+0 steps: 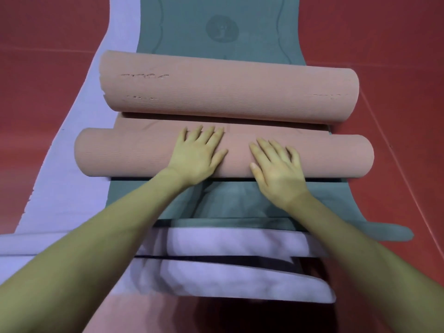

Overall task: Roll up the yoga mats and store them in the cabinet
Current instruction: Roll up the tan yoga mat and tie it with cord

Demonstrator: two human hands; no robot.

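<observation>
Both hands — the left hand and the right hand — lie flat with fingers spread on the near roll of the pink mat. Its far end is rolled too, and both rolls lie on the green mat, over what looks like a purple mat on the red floor.

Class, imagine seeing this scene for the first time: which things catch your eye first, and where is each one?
Two hands, the left hand and right hand, press flat on the near pink roll at centre. Just beyond it lies a second pink roll. Both rest on a green mat spread over a lilac mat on the red floor.
</observation>
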